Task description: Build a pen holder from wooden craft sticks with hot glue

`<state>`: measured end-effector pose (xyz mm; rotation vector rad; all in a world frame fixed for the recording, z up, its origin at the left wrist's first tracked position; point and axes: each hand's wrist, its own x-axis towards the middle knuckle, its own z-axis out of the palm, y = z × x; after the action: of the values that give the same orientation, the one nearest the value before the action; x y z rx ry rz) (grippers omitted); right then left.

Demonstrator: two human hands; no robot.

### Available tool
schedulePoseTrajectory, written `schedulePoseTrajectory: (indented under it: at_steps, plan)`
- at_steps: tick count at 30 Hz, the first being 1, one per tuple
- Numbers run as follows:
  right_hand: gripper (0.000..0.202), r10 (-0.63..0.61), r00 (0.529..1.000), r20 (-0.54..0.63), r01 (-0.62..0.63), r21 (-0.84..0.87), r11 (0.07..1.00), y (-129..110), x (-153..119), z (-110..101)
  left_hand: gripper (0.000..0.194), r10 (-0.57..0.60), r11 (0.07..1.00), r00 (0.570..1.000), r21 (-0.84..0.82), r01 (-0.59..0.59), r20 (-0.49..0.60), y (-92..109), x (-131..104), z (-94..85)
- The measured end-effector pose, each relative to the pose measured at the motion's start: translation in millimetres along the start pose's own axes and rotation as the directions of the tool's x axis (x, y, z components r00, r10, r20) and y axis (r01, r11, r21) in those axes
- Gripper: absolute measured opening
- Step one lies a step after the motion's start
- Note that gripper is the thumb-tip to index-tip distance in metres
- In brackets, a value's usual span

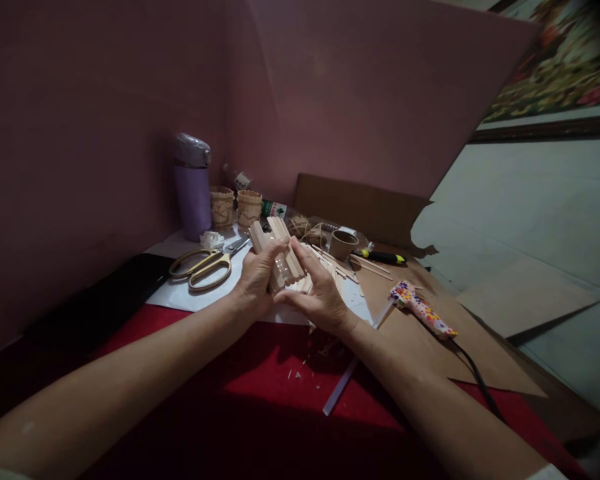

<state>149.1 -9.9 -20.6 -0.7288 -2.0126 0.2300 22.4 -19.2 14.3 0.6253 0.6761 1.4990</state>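
Both my hands are wrapped round a clear plastic piece with wooden craft sticks (279,229) standing along its sides. My left hand (257,273) grips it from the left, thumb across the front. From the right, my right hand (320,287) presses its fingers on the sticks, with its thumb near the base. A shiny bare patch of the plastic shows between the sticks; the rest is hidden by my hands. Loose craft sticks (347,275) lie behind my right hand. Gold-handled scissors (210,268) rest open on white paper (180,293) to the left.
A purple tumbler (193,200) and two carved-looking cups (250,209) stand at the back left. At right lie a flower-patterned glue gun (420,310) with a cord, a yellow-black cutter (386,257) and cardboard (395,340). A tape roll (343,244) sits behind. Scraps dot the red cloth (260,393).
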Motion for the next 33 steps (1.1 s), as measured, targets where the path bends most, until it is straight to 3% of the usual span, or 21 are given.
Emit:
schedulePoseTrajectory:
  at_steps: [7,14,22,28,33]
  plan:
    - [0.094,0.025,1.000,0.018,-0.026,0.031,0.999,5,-1,2,0.040,-0.029,1.000,1.000,0.010,0.029,-0.005,-3,4,-2.0]
    - [0.088,0.070,0.998,-0.009,-0.070,0.018,0.997,5,-1,6,0.038,0.033,0.999,0.998,0.041,-0.031,-0.058,-8,3,-1.4]
    - [0.086,0.035,0.999,-0.003,-0.035,-0.009,0.999,3,-1,6,0.045,0.099,0.994,0.990,0.046,-0.095,-0.100,-11,3,-2.0]
    - [0.086,0.041,0.999,-0.011,-0.041,-0.020,0.999,4,0,7,0.038,0.078,0.996,0.991,0.039,-0.074,-0.111,-11,4,-1.9]
    - [0.092,0.011,1.000,-0.005,-0.012,-0.036,0.999,7,4,4,0.031,0.009,1.000,0.999,0.004,-0.008,-0.053,-4,2,1.3]
